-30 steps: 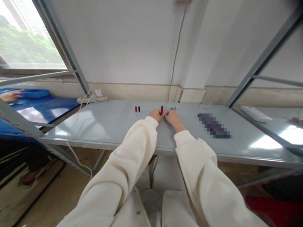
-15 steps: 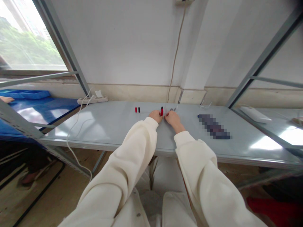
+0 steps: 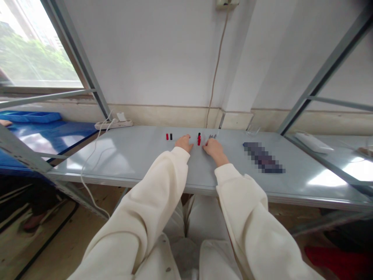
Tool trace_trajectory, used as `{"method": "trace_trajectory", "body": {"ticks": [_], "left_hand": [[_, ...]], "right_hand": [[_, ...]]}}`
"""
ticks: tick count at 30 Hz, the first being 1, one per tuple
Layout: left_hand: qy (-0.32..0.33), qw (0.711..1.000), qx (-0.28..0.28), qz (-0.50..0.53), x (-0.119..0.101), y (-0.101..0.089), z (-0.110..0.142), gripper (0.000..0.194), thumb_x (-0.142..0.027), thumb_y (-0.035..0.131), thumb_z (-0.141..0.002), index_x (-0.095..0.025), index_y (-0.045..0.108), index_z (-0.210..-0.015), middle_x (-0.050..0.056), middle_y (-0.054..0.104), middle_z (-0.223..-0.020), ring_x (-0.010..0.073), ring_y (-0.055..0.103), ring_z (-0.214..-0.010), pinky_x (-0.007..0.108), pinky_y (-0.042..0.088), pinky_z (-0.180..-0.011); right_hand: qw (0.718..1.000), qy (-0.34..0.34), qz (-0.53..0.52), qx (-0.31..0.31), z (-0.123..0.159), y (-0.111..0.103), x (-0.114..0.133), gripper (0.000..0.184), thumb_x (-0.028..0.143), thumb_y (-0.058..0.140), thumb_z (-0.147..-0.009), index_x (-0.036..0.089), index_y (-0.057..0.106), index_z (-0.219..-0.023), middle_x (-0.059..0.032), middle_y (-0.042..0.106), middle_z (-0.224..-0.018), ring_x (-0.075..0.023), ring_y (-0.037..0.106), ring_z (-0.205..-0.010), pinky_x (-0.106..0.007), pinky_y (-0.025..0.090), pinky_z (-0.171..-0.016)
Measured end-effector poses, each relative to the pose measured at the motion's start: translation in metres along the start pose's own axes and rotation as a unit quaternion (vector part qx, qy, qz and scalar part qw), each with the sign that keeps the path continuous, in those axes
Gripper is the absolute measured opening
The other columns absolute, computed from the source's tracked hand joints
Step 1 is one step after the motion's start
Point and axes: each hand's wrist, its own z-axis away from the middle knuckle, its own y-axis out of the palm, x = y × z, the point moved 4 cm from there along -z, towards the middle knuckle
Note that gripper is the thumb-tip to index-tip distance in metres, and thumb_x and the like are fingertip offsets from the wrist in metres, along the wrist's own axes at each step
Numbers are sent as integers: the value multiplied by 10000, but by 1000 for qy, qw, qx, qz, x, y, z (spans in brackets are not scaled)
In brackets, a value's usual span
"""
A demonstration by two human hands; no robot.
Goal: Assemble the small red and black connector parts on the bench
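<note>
My left hand (image 3: 184, 143) is just above the table, its thumb and fingers apart and nothing between them. To its left stand a small red cylinder (image 3: 167, 137) and a small black cylinder (image 3: 171, 136). Between my hands are more small pieces, a red one (image 3: 199, 142) in front and a black-topped one (image 3: 199, 134) behind. My right hand (image 3: 214, 148) is close to their right, with curled fingers; what is in them, if anything, cannot be made out. Beyond it lie several small grey metal-looking pieces (image 3: 213, 136), beside a faint clear item (image 3: 203, 137).
The grey table (image 3: 151, 155) runs along the wall. A pixelated dark flat object (image 3: 264, 157) lies to the right. At the left back is a power strip (image 3: 113, 124) with a white cable (image 3: 83, 171). Another person's hand (image 3: 5, 123) is near a blue tray (image 3: 30, 116).
My left hand has let go of the red and black pieces in the middle and moved left, its fingers opening. The right hand has barely moved.
</note>
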Motion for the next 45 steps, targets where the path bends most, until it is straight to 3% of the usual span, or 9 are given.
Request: {"method": "trace_trajectory", "body": {"ticks": [4, 9, 15, 19, 23, 27, 31, 38, 45], "left_hand": [[-85, 996, -6, -21, 26, -21, 10, 515, -281, 452, -789, -185, 310, -1274, 136, 580, -1047, 246, 552, -967, 349, 406, -813], [-179, 983, -31, -21, 46, -39, 15, 606, -256, 424, -796, -189, 183, -1347, 169, 576, -1055, 280, 563, -955, 380, 411, -805], [-186, 982, -24, -17, 50, -37, 13, 582, -247, 430, -790, -194, 229, -1334, 170, 580, -1047, 279, 563, -958, 383, 419, -799], [-178, 983, -47, -8, 54, -33, 10, 356, -235, 404, -811, -190, 439, -1163, 157, 581, -1046, 245, 564, -955, 361, 425, -794], [-137, 981, -71, 115, 54, -26, -1, 203, -204, 409, -819, -183, 533, -977, 88, 630, -967, 156, 581, -891, 275, 441, -760], [-107, 931, 37, 346, 44, -12, -7, 226, -209, 422, -817, -141, 512, -1012, 78, 653, -934, 58, 540, -511, 183, 405, -473], [-61, 865, 125, 483, 31, -9, -4, 272, -214, 441, -808, -122, 496, -1058, 116, 639, -979, 20, 465, -394, 150, 244, -336], [-13, 813, 161, 559, 25, -9, -2, 315, -251, 497, -774, -120, 497, -1060, 114, 645, -948, 21, 471, -382, 157, 211, -329], [-40, 785, 146, 600, 25, -9, -1, 313, -292, 569, -731, -127, 498, -987, 75, 657, -857, 29, 474, -363, 156, 215, -323]], "right_hand": [[1000, -15, 11, 4, 5, -2, 5, 251, 287, 521, -747, 119, 608, -912, -165, 614, -973, -257, 576, -911, -313, 429, -723], [984, -172, -16, 34, 10, 2, 28, 233, 332, 484, -783, 155, 628, -736, -93, 647, -802, -175, 585, -790, -238, 397, -684], [974, -219, -46, 20, 15, 0, 38, 250, 349, 478, -789, 159, 621, -713, -48, 639, -725, -132, 558, -694, -207, 368, -643], [976, -212, -56, 20, 15, -1, 37, 239, 340, 483, -785, 159, 619, -706, -42, 633, -713, -127, 545, -672, -206, 361, -627], [972, -220, -83, 12, 15, -1, 38, 237, 335, 473, -791, 158, 606, -707, -32, 625, -704, -114, 531, -648, -198, 357, -617], [965, -228, -129, -22, 16, -4, 40, 205, 317, 463, -806, 150, 581, -798, -32, 620, -746, -104, 523, -661, -188, 352, -626], [961, -220, -164, -36, 19, -10, 42, 311, 359, 330, -871, 154, 550, -789, -21, 596, -698, -100, 512, -648, -189, 350, -642], [947, -225, -218, -71, 22, -22, 43, 338, 312, 300, -880, 171, 500, -646, 7, 540, -601, -95, 490, -614, -182, 340, -638], [925, -239, -277, -103, 20, -19, 42, 251, 329, 385, -825, 167, 510, -680, 5, 537, -582, -103, 465, -542, -213, 339, -575]]}}
